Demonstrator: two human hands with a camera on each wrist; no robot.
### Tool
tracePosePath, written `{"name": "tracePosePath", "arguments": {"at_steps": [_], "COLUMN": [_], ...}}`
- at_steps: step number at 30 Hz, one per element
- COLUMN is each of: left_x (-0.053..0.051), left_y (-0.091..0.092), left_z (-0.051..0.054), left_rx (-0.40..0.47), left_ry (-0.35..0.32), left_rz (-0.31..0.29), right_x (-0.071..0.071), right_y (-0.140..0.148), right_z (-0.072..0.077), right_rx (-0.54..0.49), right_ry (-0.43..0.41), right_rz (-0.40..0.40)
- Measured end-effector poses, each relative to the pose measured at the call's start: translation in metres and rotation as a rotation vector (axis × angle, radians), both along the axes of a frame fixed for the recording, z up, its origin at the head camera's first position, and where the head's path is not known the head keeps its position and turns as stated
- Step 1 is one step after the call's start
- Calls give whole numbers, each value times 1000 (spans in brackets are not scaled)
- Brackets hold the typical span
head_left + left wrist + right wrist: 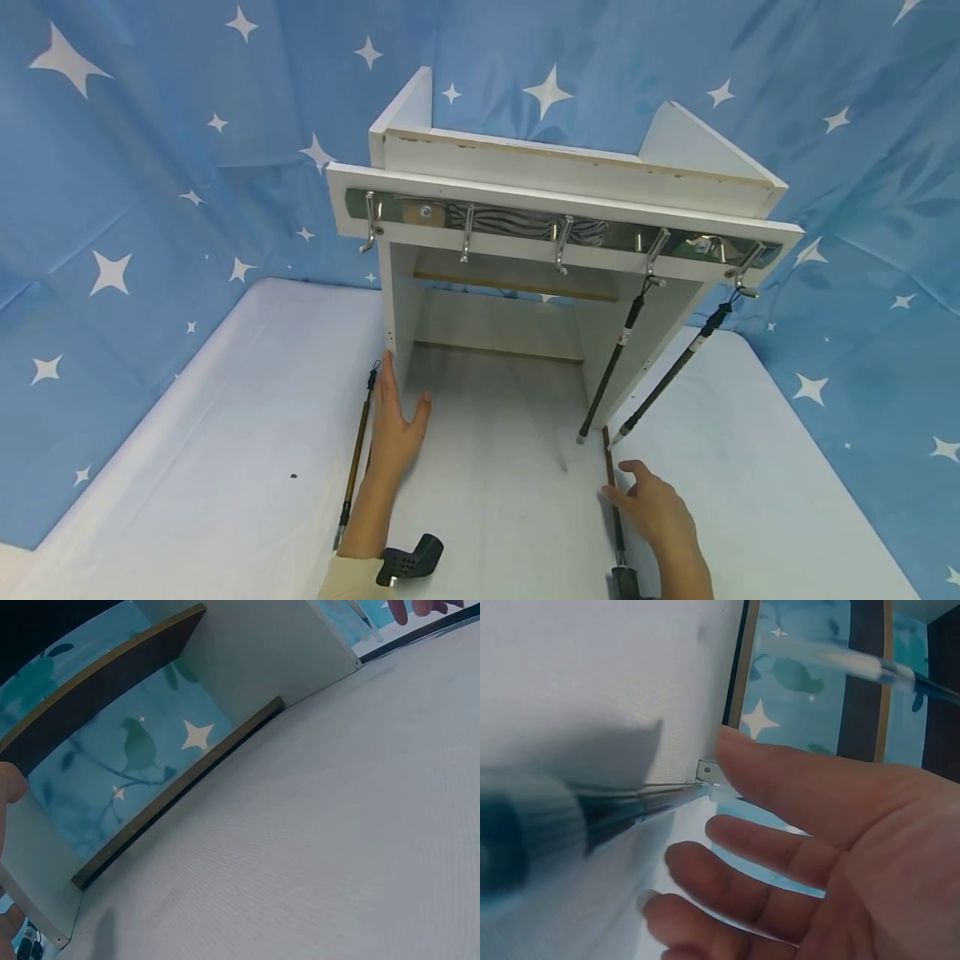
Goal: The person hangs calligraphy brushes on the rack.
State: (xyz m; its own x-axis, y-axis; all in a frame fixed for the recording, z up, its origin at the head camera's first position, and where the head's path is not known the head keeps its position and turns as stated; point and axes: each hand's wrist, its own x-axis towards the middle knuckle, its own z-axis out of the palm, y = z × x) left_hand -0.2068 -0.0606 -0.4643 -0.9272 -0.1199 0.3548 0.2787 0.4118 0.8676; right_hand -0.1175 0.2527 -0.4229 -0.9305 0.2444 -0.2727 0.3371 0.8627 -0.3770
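A white rack (577, 183) with a row of metal hooks stands on the white surface. Two dark brushes hang from its right hooks, the inner brush (615, 367) and the outer brush (671, 379). My left hand (396, 433) is at the rack's left panel, fingers extended and thumb apart; in the left wrist view its thumb (9, 784) shows at the left edge. Beside a third brush (611, 475) lying on the surface, my right hand (660, 508) has loosely bent fingers. The right wrist view shows that hand (802, 847) with nothing in its grasp.
Another thin brush (358, 450) lies left of my left forearm. A blue curtain (187, 167) with white stars surrounds the white surface (487, 500) at the back and sides. The rack's shelves and side panels enclose the space beneath the hooks.
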Motion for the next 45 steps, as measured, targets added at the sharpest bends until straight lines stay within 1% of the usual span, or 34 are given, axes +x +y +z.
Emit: {"name": "tracePosePath", "arguments": {"at_steps": [6,10,24,32,37,45], "left_x": [0,0,0,1,1,0], "left_y": [0,0,-1,-1,-1,-1], "left_z": [-1,-1,1,1,2,1], "left_rx": [7,11,5,5,13,3], "left_ry": [9,10,2,-12,-2,-7], "left_rz": [-7,-9,-7,-3,-5,-5], "right_x": [1,0,2,1,2,0], "right_y": [-1,-2,-5,-6,-6,-5], "right_z": [-3,-5,-5,-6,-7,-5], "right_rx": [7,19,32,70,63,76], "right_ry": [-58,-79,-75,-97,-88,-69], "right_rz": [17,34,43,45,44,31]}}
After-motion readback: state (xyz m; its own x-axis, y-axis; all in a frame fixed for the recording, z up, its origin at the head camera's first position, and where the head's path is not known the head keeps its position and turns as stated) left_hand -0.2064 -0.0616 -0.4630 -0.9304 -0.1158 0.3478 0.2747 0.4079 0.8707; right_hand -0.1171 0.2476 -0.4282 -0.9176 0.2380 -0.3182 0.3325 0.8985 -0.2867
